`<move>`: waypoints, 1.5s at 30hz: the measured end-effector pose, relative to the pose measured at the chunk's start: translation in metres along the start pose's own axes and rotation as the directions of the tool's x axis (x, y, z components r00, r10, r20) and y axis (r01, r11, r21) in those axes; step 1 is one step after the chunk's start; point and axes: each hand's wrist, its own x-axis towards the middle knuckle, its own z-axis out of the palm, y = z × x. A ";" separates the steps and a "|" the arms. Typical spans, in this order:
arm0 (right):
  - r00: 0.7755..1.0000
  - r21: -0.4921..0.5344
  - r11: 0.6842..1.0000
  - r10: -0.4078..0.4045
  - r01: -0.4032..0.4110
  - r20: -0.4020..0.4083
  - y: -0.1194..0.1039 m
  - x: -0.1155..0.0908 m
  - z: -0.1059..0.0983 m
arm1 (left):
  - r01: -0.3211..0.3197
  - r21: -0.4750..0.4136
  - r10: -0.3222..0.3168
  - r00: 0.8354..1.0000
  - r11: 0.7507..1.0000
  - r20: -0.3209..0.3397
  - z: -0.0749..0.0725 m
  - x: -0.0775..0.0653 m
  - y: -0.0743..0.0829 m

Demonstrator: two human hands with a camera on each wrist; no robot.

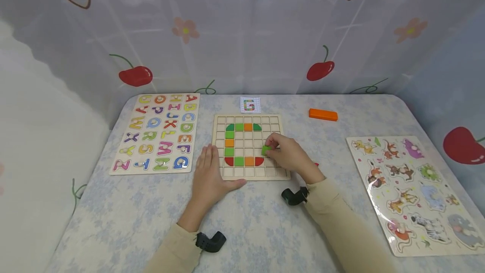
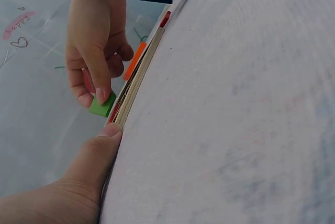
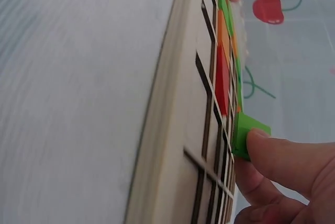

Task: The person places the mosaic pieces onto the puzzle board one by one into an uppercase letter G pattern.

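Observation:
A wooden grid board [image 1: 270, 173] lies on the table, with green, orange and red pieces forming a C-like outline. My right hand [image 1: 289, 153] pinches a green square block [image 1: 266, 150] between thumb and fingers, just above the lower right red piece [image 1: 259, 161]. In the right wrist view the block [image 3: 242, 136] is tilted at the grid, and I cannot tell whether it touches. My left hand [image 1: 208, 176] rests along the board's left side with fingers straight. Its thumb [image 2: 99, 150] lies against the board's front edge.
Behind the board lies a small pattern card [image 1: 250, 105] showing a coloured G. An alphabet puzzle [image 1: 155, 134] is at left, an animal puzzle [image 1: 414, 193] at right. An orange bar [image 1: 323, 114] lies at the back right. Something red [image 1: 316, 164] is mostly hidden behind the right wrist.

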 end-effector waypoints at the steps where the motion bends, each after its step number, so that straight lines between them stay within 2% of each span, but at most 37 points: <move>1: 1.000 0.000 1.000 -0.005 0.005 0.005 -0.002 0.002 0.003 | -0.001 0.001 0.001 1.000 1.000 0.000 0.000 0.000 0.000; 7: 0.999 -0.029 0.999 -0.034 0.034 0.006 -0.006 0.009 0.013 | -0.007 0.010 0.007 1.000 1.000 0.000 0.000 0.000 0.002; 13: 0.999 -0.108 0.993 -0.038 0.039 0.009 -0.006 0.009 0.014 | -0.007 0.016 0.007 1.000 1.000 0.001 0.000 0.000 0.003; 18: 0.998 -0.138 0.989 -0.054 0.059 0.037 -0.003 -0.003 0.003 | -0.010 0.004 0.010 1.000 1.000 -0.002 0.001 0.000 0.003; 21: 0.998 -0.136 0.989 -0.053 0.055 0.021 0.004 -0.012 -0.009 | -0.013 -0.008 0.013 1.000 1.000 -0.008 0.001 0.000 0.002; 26: 1.000 -0.137 0.991 0.001 -0.001 0.002 0.025 -0.029 -0.033 | -0.011 -0.013 0.011 1.000 1.000 -0.010 0.001 0.000 0.002; 32: 0.999 -0.174 0.984 0.039 -0.032 0.034 0.048 -0.050 -0.053 | -0.010 -0.009 0.010 1.000 1.000 -0.012 -0.001 -0.001 0.001; 38: 0.995 -0.180 0.983 -0.009 0.026 0.095 0.059 -0.063 -0.055 | -0.005 -0.004 0.005 1.000 1.000 -0.007 0.000 0.000 -0.001; 45: 0.996 -0.216 0.975 -0.045 0.059 0.073 0.061 -0.065 -0.049 | -0.011 -0.006 0.011 1.000 1.000 -0.007 0.000 0.000 -0.001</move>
